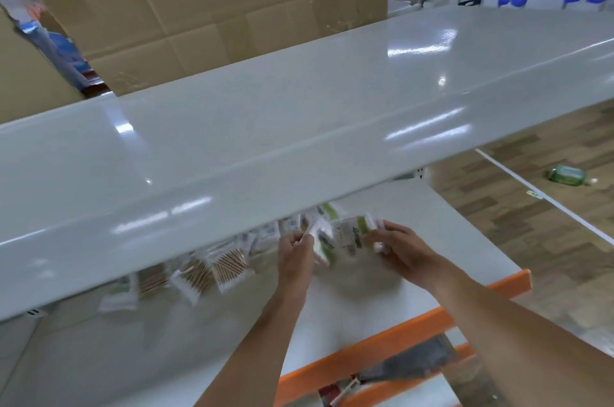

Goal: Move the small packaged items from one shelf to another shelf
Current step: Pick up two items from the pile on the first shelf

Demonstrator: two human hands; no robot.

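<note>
Head view — left hand (296, 249) and right hand (395, 249) both grasping green-and-white packets (345, 237), fingers curled, above lower shelf (448, 240).

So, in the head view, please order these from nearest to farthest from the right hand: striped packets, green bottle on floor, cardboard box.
From the right hand:
1. Striped packets, on the shelf, to its left.
2. Green bottle, on the floor, far right.
3. Cardboard box, behind the top shelf.

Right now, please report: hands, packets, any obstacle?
Both hands gripping the green-white packets above the lower shelf. More packets left. Upper shelf overhangs, hiding part of them.
</note>
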